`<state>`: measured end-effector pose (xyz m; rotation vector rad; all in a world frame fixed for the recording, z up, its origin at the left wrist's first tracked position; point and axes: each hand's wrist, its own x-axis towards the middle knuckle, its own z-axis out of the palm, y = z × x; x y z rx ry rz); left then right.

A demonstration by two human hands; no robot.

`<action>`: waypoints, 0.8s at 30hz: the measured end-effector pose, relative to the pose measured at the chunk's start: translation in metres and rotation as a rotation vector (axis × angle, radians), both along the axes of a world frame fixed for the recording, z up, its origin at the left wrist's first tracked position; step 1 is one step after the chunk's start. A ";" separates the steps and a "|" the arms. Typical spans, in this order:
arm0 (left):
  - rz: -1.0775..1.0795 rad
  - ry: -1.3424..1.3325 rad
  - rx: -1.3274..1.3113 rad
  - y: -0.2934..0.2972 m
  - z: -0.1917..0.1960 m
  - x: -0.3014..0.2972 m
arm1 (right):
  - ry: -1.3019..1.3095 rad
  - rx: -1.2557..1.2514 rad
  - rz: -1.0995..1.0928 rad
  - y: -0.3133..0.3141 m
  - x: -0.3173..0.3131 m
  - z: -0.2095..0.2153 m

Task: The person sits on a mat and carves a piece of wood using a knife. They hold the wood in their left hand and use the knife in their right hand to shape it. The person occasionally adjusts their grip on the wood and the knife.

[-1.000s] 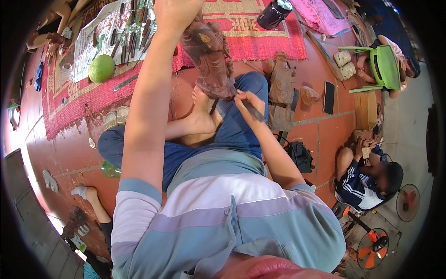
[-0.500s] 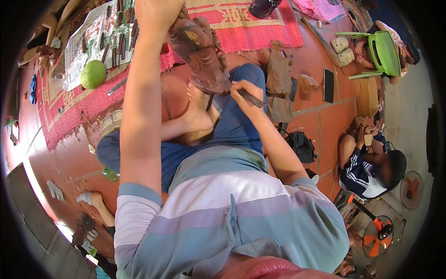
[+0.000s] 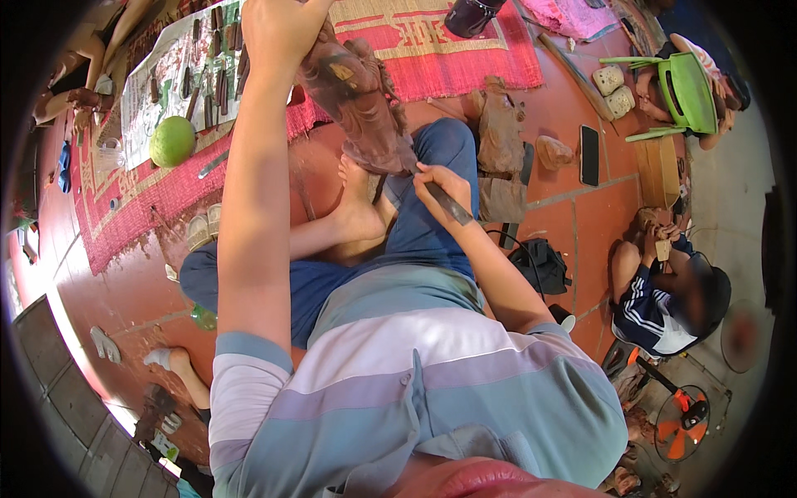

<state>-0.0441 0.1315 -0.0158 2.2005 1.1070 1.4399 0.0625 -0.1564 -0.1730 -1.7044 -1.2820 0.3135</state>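
A reddish-brown carved wooden figure (image 3: 353, 104) leans at a slant in front of my crossed legs, its lower end by my bare foot. My left hand (image 3: 282, 33) is closed at its upper end; some of its fingers are cut off by the top edge of the picture. Beside my knee, my right hand (image 3: 442, 184) grips a chisel (image 3: 451, 206), whose dark, flat handle end sticks out toward me. The chisel's tip meets the figure's lower end, though the exact contact is hard to make out.
Several carving tools (image 3: 222, 87) and a green round fruit (image 3: 173, 142) lie left on a red mat (image 3: 124, 220). To the right are carved wood pieces (image 3: 501, 129), a phone (image 3: 589, 155), a black bag (image 3: 540, 266), a green chair (image 3: 687, 93) and a seated person (image 3: 664, 307).
My right hand has tilted the chisel, so its handle end now points lower and more toward me. My left hand stays at the figure's upper end. The whole view has shifted slightly.
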 end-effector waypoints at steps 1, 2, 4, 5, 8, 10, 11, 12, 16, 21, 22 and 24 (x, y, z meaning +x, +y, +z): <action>-0.010 -0.005 -0.021 -0.001 0.002 -0.001 | 0.004 -0.031 0.020 -0.004 0.001 0.005; 0.003 0.007 0.013 0.001 0.003 0.000 | -0.011 -0.030 0.030 0.000 0.002 0.007; 0.028 0.026 0.066 0.006 -0.001 0.001 | -0.044 -0.042 0.047 0.010 0.006 0.007; 0.015 0.038 0.072 0.005 -0.004 0.001 | 0.009 0.025 0.055 0.017 0.004 0.007; 0.031 0.017 0.079 0.005 -0.010 -0.001 | -0.022 0.094 0.030 0.010 -0.002 -0.005; 0.028 0.021 0.086 0.004 -0.005 -0.001 | -0.038 0.034 0.038 -0.003 0.000 -0.006; 0.026 0.024 0.090 0.004 -0.002 -0.001 | -0.044 0.045 0.061 -0.005 0.003 -0.005; 0.010 0.018 0.057 0.003 -0.001 -0.001 | -0.049 0.046 0.084 -0.009 0.004 -0.003; -0.010 0.026 0.031 0.002 -0.002 0.000 | -0.066 0.089 0.028 0.021 0.004 -0.008; 0.000 0.042 0.022 0.000 0.004 -0.003 | -0.006 0.012 0.021 -0.011 -0.002 -0.006; -0.006 0.044 0.001 0.000 0.005 -0.003 | -0.035 0.022 0.021 -0.009 -0.001 -0.001; -0.024 0.048 -0.039 0.005 0.006 -0.003 | -0.093 0.042 0.018 0.005 0.004 0.005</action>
